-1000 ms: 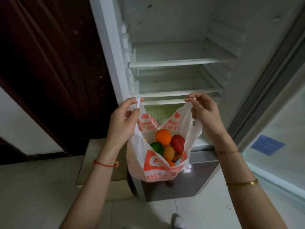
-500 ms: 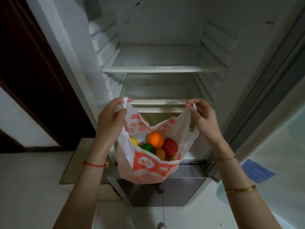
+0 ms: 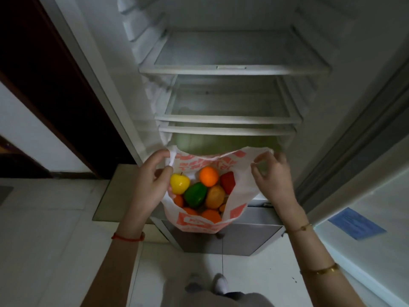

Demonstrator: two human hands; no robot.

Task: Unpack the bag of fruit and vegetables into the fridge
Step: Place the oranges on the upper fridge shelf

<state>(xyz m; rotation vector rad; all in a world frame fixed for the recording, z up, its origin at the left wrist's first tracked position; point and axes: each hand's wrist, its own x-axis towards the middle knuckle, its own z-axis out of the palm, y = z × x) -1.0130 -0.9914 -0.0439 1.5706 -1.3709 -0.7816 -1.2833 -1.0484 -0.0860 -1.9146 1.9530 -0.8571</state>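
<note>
Head view, looking down into an open fridge (image 3: 234, 41) with the person's two arms reaching up from the bottom of the frame. The left hand (image 3: 148, 185) pinches the left handle of a white and orange plastic bag (image 3: 199, 223) between thumb and fingers, just left of centre. The right hand (image 3: 273, 176) has its fingers curled round the bag's right edge, holding it up, so the two hands stand apart and the bag's mouth is spread wide between them.

The bag hangs in the middle of the frame, in front of the fridge's lowest part. Inside it lie a yellow apple (image 3: 179, 183) at the left, touching the left hand, an orange (image 3: 208, 176) at the top, a red pepper (image 3: 228, 182) to the right, a green pepper (image 3: 195, 194) in the middle, and a tan fruit (image 3: 215, 196) beside it, with more orange pieces beneath.

Above the bag, in the upper half of the frame, sit the top shelf (image 3: 234, 70) and the second shelf (image 3: 228, 119). A red string bracelet (image 3: 128, 238) circles the left wrist; a gold bangle (image 3: 319, 270) circles the right forearm. A blue paper (image 3: 356, 223) lies at the right edge.
</note>
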